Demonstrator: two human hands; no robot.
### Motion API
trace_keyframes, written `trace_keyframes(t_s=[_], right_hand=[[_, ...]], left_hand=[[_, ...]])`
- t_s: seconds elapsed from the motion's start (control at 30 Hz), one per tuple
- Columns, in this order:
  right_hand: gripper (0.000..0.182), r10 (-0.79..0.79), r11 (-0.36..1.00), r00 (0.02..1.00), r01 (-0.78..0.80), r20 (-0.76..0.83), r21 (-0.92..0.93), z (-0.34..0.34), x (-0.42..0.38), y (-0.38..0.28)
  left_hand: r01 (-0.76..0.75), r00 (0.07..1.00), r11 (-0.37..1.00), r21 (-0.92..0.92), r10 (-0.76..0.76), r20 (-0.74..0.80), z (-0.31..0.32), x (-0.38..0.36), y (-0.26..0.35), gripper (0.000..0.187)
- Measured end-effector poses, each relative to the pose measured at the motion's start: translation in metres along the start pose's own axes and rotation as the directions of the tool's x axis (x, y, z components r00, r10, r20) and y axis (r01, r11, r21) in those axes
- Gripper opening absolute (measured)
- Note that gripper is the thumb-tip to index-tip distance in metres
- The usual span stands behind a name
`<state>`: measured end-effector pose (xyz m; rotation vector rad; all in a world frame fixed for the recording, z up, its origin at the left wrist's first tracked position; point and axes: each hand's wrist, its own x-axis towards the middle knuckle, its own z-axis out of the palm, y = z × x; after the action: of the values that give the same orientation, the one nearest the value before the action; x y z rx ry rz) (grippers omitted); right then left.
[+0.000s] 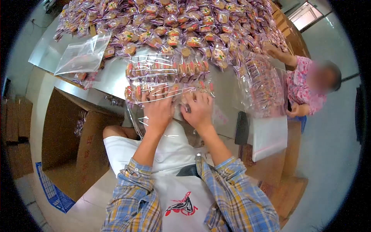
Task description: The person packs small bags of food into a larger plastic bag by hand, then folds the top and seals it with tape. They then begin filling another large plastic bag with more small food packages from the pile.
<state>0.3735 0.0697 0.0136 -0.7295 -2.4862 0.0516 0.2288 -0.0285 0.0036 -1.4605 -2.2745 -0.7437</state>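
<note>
Both hands press on a clear bag (166, 77) lying at the near edge of a steel table (112, 79). The bag holds rows of wrapped cookies standing side by side. The left hand (157, 110) lies flat on the bag's lower part, fingers spread toward 12 o'clock, palm down, clamping nothing. The right hand (199, 110) sits just beside it at 3 o'clock, fingers curled onto the bag's open end; whether it pinches the film or a cookie, I cannot tell. The loose mouth of the bag hangs over the table edge toward the person's lap.

At 12 o'clock from the bag, a big heap of cookies (174, 19) in pink-edged wrappers covers most of the table and touches the bag's far side. At 10 o'clock an empty bag (83, 54) lies flat, partly on the heap's edge. At 3 o'clock a second filled bag (262, 87) stands near, and behind it a co-worker in a pink flowered top reaches a hand (270, 48) into the heap. At 4 o'clock a stack of flat bags (269, 137) rests on a carton. At 8 o'clock, below the table, an open carton (73, 143) stands on the floor, with a blue crate (52, 189) beside it.
</note>
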Motion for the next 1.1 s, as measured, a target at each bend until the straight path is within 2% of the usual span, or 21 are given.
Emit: trace_keyframes(t_s=[0.03, 0.13, 0.23, 0.33, 0.43, 0.53, 0.6, 0.67, 0.73, 0.8, 0.87, 0.9, 0.93, 1.0, 1.1], right_hand=[[0.056, 0.019, 0.999, 0.999, -0.018, 0.034, -0.033, -0.003, 0.004, -0.004], [0.057, -0.029, 0.998, 1.0, 0.029, -0.009, -0.058, -0.011, 0.015, -0.011], [0.062, 0.042, 0.997, 0.993, -0.048, 0.11, 0.06, -0.01, 0.018, -0.008], [0.065, -0.019, 0.999, 1.0, 0.019, -0.007, 0.05, 0.0, 0.016, -0.005], [0.067, -0.008, 0.999, 0.999, 0.006, 0.043, 0.032, 0.003, 0.015, -0.005], [0.068, 0.024, 1.0, 0.983, -0.02, 0.185, -0.024, -0.009, 0.024, -0.01], [0.07, 0.035, 0.999, 0.973, -0.027, 0.229, -0.039, -0.003, 0.029, -0.005], [0.071, 0.019, 0.998, 0.977, -0.005, 0.212, -0.067, -0.001, 0.034, -0.005], [0.071, -0.038, 0.993, 0.99, 0.052, 0.134, -0.103, -0.004, 0.04, -0.01], [0.075, 0.013, 0.995, 0.98, 0.006, 0.2, -0.096, -0.008, 0.044, -0.018], [0.077, 0.038, 0.992, 0.969, -0.008, 0.243, -0.125, -0.007, 0.045, -0.02], [0.079, 0.04, 0.988, 0.966, 0.0, 0.255, -0.153, -0.004, 0.045, -0.02], [0.08, 0.042, 0.984, 0.964, 0.007, 0.263, -0.181, 0.0, 0.046, -0.02], [0.08, 0.016, 0.987, 0.971, 0.022, 0.238, -0.159, 0.008, 0.044, -0.016], [0.076, -0.056, 0.99, 0.979, 0.079, 0.196, -0.114, 0.011, 0.043, -0.014]], left_hand=[[0.0, 1.0, 1.0, -0.007, 0.0, -0.017, 0.0, 0.001, -0.001, 0.044], [-0.003, 0.999, 1.0, 0.005, 0.003, -0.044, -0.004, 0.0, -0.002, 0.041], [0.007, 0.997, 1.0, 0.028, -0.005, -0.073, -0.008, -0.002, -0.003, 0.039], [0.013, 0.995, 1.0, 0.015, -0.012, -0.102, -0.005, -0.005, -0.004, 0.042], [-0.002, 0.992, 1.0, 0.013, 0.004, -0.123, -0.002, -0.004, -0.007, 0.044], [0.009, 0.984, 1.0, -0.022, -0.013, -0.175, -0.002, -0.002, -0.008, 0.041], [0.008, 0.996, 0.997, -0.075, -0.014, -0.091, -0.002, -0.008, -0.015, 0.044], [0.035, 0.996, 0.999, -0.009, -0.035, -0.076, 0.001, -0.005, -0.016, 0.041], [0.027, 0.995, 0.999, 0.019, -0.025, -0.095, -0.004, -0.004, -0.014, 0.036], [-0.023, 0.993, 1.0, -0.002, 0.022, -0.118, -0.005, -0.003, -0.019, 0.039], [-0.006, 0.987, 0.999, 0.045, 0.013, -0.161, -0.004, 0.004, -0.018, 0.042], [0.004, 0.994, 0.998, 0.068, 0.003, -0.106, -0.007, 0.004, -0.018, 0.043], [0.033, 0.993, 0.999, 0.006, -0.032, -0.11, -0.005, 0.004, -0.016, 0.044], [0.024, 0.999, 1.0, 0.0, -0.024, -0.034, -0.013, 0.009, -0.011, 0.044], [-0.168, 0.986, 0.978, 0.127, 0.165, 0.033, 0.0, 0.012, -0.013, 0.037]])
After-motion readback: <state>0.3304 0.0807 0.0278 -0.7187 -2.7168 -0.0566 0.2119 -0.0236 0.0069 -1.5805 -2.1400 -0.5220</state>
